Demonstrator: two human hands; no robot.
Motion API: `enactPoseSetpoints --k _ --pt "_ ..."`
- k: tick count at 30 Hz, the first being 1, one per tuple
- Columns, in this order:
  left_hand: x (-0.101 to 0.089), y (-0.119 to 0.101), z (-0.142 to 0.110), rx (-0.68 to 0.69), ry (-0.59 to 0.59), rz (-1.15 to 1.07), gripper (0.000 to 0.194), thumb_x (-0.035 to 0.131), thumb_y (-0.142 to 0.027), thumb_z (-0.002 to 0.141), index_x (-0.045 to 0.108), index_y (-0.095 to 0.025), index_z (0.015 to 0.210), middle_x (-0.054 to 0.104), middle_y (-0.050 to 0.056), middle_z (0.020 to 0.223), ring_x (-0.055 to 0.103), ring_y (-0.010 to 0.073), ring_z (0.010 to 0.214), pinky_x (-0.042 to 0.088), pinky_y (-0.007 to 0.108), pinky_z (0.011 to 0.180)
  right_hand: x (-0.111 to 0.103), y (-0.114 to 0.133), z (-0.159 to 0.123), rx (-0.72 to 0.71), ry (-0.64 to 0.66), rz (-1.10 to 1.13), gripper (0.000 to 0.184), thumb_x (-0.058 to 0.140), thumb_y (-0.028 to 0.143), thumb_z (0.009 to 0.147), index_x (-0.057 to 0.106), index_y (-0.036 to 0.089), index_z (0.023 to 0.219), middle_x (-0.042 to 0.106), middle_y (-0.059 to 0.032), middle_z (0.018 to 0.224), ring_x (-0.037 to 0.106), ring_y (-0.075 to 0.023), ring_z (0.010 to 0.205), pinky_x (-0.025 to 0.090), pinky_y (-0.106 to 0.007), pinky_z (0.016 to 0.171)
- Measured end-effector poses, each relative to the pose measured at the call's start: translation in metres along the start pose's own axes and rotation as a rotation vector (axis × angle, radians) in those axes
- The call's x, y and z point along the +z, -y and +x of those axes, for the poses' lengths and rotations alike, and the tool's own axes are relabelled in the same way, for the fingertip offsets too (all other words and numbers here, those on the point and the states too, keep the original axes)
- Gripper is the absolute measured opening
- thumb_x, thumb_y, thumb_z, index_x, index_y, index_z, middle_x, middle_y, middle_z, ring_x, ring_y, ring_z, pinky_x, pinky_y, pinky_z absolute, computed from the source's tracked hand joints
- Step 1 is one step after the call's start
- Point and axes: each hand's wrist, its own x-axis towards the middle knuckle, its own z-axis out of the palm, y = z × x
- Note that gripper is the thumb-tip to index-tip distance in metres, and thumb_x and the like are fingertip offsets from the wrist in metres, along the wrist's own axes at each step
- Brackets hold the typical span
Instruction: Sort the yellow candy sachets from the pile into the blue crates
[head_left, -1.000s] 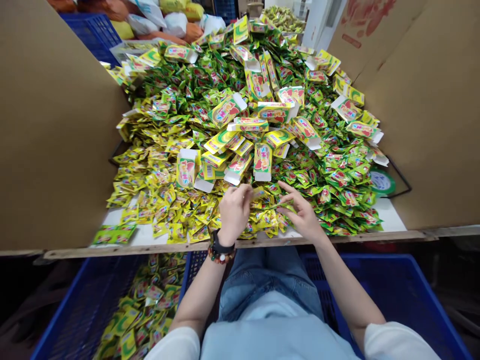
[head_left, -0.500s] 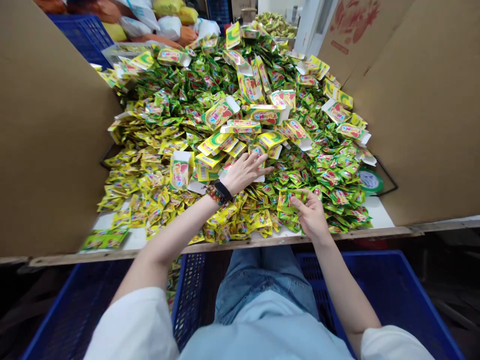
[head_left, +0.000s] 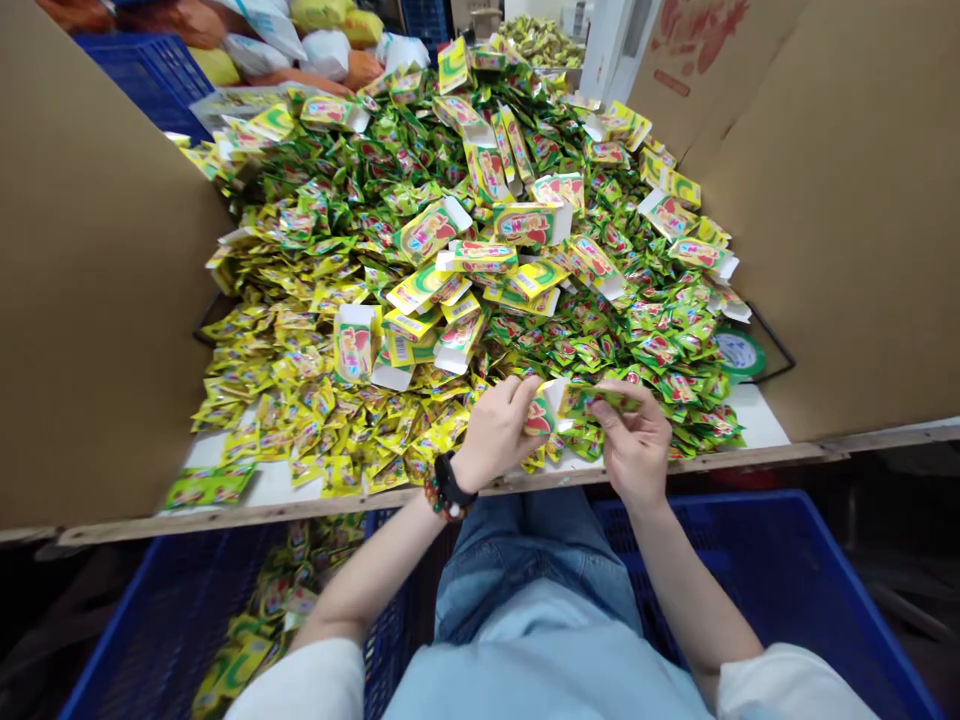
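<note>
My left hand is closed around a small carton with an open white flap, held just above the table's front edge. Close to its right, my right hand pinches green candy sachets at the mouth of that carton. Whether the sachets have entered the carton I cannot tell. Beyond both hands rises a large heap of sachets, yellow ones at left and green ones at right. Several open cartons lie on top of the heap.
Cardboard walls flank the table on both sides. A green tape roll sits at the right, and a green sachet strip lies at the left front. Below are a blue crate and another holding sachets.
My left hand has come back from the cartons on the heap with one carton, bringing it beside my right hand. My right hand still holds the sachets, now raised slightly toward the carton.
</note>
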Motion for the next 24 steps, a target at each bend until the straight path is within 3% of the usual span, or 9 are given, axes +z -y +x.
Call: enactPoseSetpoints --k 2,6,8,11,15,19,24 --pt "0.016 -0.01 -0.018 -0.118 -0.078 -0.053 0.053 0.065 -0.03 0.076 0.049 -0.017 0.125 0.061 0.009 0.1 0.061 0.0246 0.09 0.049 0.034 0.075 0.0 0.005 0.001 0.001 0.112 -0.102 0.011 0.066 0.031 0.085 0.07 0.026 0.094 0.069 -0.0034 0.096 0.065 -0.0208 0.094 0.052 -0.035 0.086" --pt "0.047 -0.028 -0.042 -0.246 -0.155 -0.143 0.048 0.068 -0.027 0.074 0.054 -0.019 0.12 0.065 0.008 0.1 0.063 0.025 0.089 0.051 0.036 0.076 -0.007 0.01 0.004 0.038 0.476 -0.323 0.014 0.061 0.026 0.088 0.073 0.025 0.096 0.068 -0.0041 0.096 0.064 -0.021 0.094 0.051 -0.035 0.087" --pt "0.061 -0.037 -0.05 -0.284 -0.201 -0.209 0.047 0.068 -0.024 0.073 0.055 -0.02 0.118 0.066 0.009 0.101 0.064 0.0255 0.091 0.052 0.038 0.079 -0.007 0.01 0.002 0.017 0.546 -0.467 0.018 0.058 0.024 0.088 0.073 0.025 0.097 0.065 -0.0048 0.094 0.064 -0.0206 0.09 0.051 -0.035 0.083" --pt "0.077 -0.049 -0.057 -0.316 -0.313 -0.289 0.045 0.065 -0.025 0.077 0.053 -0.018 0.12 0.067 0.01 0.104 0.066 0.0247 0.094 0.055 0.038 0.081 0.0 0.006 -0.011 -0.06 0.487 -0.701 0.027 0.054 0.02 0.09 0.071 0.024 0.111 0.066 -0.0083 0.096 0.062 -0.0238 0.088 0.049 -0.038 0.081" --pt "0.084 -0.054 -0.062 -0.321 -0.423 -0.334 0.044 0.058 -0.027 0.085 0.049 -0.017 0.127 0.067 0.014 0.111 0.068 0.0241 0.1 0.056 0.039 0.084 0.008 -0.004 -0.034 -0.258 0.33 -0.843 0.03 0.056 0.022 0.092 0.068 0.028 0.119 0.074 -0.0077 0.101 0.059 -0.03 0.105 0.036 -0.049 0.094" --pt "0.083 -0.051 -0.066 -0.325 -0.381 -0.342 0.044 0.052 -0.03 0.09 0.046 -0.018 0.132 0.066 0.015 0.115 0.068 0.0255 0.106 0.057 0.039 0.086 0.006 -0.009 -0.046 -0.366 0.428 -0.771 0.04 0.05 0.016 0.094 0.064 0.038 0.124 0.074 -0.0011 0.111 0.055 -0.0294 0.12 0.028 -0.051 0.099" --pt "0.083 -0.052 -0.066 -0.31 -0.283 -0.359 0.045 0.043 -0.033 0.093 0.045 -0.014 0.134 0.064 0.019 0.121 0.065 0.03 0.113 0.055 0.044 0.092 0.002 -0.006 -0.05 -0.332 0.394 -0.755 0.044 0.046 0.012 0.092 0.065 0.038 0.121 0.075 -0.0011 0.109 0.057 -0.0296 0.122 0.023 -0.056 0.104"
